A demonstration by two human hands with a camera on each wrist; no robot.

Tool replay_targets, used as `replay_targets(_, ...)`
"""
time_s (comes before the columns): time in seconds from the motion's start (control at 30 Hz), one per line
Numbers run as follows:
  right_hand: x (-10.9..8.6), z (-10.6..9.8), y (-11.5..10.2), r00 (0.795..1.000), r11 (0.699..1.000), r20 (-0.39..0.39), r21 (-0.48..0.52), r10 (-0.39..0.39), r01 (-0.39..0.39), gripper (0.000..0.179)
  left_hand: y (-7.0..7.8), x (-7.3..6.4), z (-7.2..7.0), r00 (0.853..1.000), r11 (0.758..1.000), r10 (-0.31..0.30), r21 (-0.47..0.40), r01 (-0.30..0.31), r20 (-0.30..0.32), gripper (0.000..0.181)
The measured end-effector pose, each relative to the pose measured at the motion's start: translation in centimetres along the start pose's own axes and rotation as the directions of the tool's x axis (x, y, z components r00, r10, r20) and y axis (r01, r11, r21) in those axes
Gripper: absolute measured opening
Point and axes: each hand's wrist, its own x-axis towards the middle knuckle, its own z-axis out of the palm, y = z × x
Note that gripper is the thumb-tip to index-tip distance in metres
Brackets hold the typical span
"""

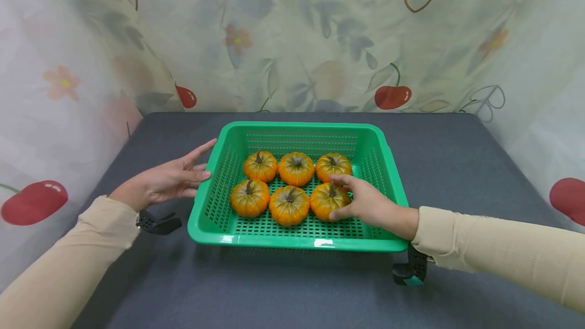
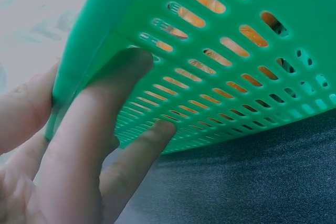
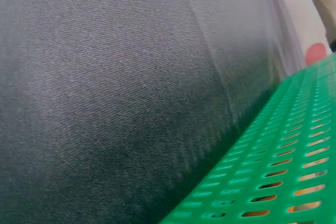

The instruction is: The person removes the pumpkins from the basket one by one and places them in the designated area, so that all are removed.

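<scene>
A green plastic basket (image 1: pixel 292 241) with slotted walls holds several small orange-and-green pumpkins, three in the back row and three in the front. My right hand (image 1: pixel 372 202) reaches over the basket's right side and grips the front-right pumpkin (image 1: pixel 326 201), thumb on its near side and fingers on its far side. My left hand (image 1: pixel 171 179) is at the basket's left side, its fingers extended. In the left wrist view, fingertips (image 2: pixel 137 62) touch the slotted outer wall (image 2: pixel 210 85). The right wrist view shows the basket's outer wall (image 3: pixel 278 156) but not the right hand.
The basket stands on a dark grey cloth-covered table (image 1: pixel 292 288). Pale curtains with flower and cherry prints (image 1: pixel 292 39) hang behind and on both sides. Dark devices are worn at the left wrist (image 1: pixel 159 223) and right wrist (image 1: pixel 411 267).
</scene>
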Motion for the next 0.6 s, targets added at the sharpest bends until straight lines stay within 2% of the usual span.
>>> replay_targets(0.37,0.35,0.58,0.14,0.998,0.995,0.057,-0.095,-0.003,0.008,0.08,0.09,-0.12,-0.01,1.0,1.0,-0.007,-0.014,0.008,0.01,0.086)
replay_targets(0.6,0.39,0.77,0.3,0.998,0.994,0.066,-0.111,0.0,0.007,0.085,0.16,-0.14,0.02,0.999,0.999,-0.02,-0.037,0.021,0.025,0.086)
